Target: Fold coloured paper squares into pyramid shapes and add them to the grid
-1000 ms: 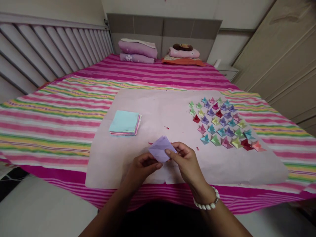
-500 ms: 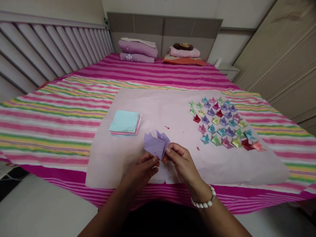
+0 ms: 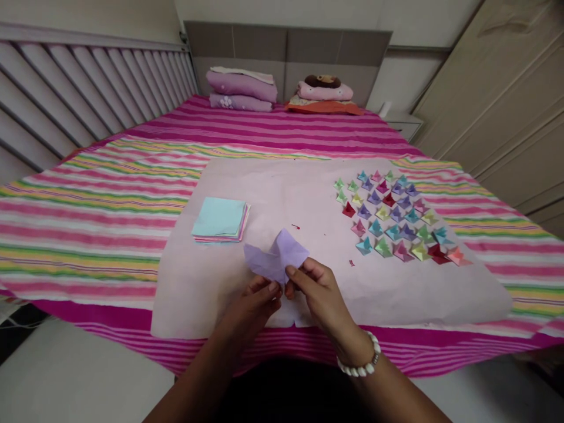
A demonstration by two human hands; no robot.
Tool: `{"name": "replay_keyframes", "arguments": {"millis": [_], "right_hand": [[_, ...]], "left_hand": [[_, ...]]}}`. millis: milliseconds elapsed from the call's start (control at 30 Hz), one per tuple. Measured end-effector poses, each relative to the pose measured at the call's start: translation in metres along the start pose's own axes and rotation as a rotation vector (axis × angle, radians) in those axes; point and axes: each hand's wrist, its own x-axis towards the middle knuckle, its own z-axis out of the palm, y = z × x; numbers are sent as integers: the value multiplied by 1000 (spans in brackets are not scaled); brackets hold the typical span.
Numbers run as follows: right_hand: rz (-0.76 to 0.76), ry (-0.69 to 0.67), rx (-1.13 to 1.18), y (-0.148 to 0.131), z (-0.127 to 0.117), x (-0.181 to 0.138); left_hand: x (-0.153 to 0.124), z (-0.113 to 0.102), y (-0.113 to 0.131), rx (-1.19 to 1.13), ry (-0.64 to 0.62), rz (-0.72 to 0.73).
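Note:
A sheet of purple origami paper [image 3: 277, 258], partly folded with its flaps spread, is held up between both hands above the near part of the large pale sheet [image 3: 282, 188]. My left hand [image 3: 255, 302] pinches its lower edge from the left. At the lower right, my right hand [image 3: 319, 291] grips the same paper between thumb and fingers; a white beaded bracelet circles that wrist. Left of and beyond the hands lies a stack of square coloured papers [image 3: 220, 217], light blue on top. The fingertips behind the purple paper are partly hidden.
Many small folded paper pieces [image 3: 388, 200] in mixed colours stand in rows at the right of the pale sheet. Tiny red scraps [image 3: 351, 262] lie nearer the middle. Striped bedding [image 3: 88, 217] surrounds the sheet. Folded purple bedding [image 3: 241, 88] is stacked by the headboard [image 3: 326, 44].
The purple paper's flaps have opened wider, one swinging left and one right. My right thumb has shifted left onto its front face. The view has moved slightly.

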Motion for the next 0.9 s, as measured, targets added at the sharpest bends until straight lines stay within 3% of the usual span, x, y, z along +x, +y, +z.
{"name": "replay_keyframes", "arguments": {"millis": [167, 233, 333, 433, 533, 633, 900], "right_hand": [[-56, 45, -53, -3, 1, 0], [-60, 70, -69, -4, 0, 0], [-50, 88, -73, -4, -1, 1], [-45, 74, -84, -3, -2, 2], [-60, 44, -110, -2, -2, 1], [-64, 29, -141, -2, -2, 0], [-33, 45, -85, 5, -10, 7]], "left_hand": [[5, -5, 1, 104, -11, 135], [7, -11, 5, 195, 82, 289], [4, -19, 18, 580, 298, 677], [-5, -18, 35, 1076, 334, 939], [-11, -8, 47, 1242, 295, 938], [-13, 1, 51, 1144, 269, 832], [-17, 14, 50, 825, 27, 478]]}}
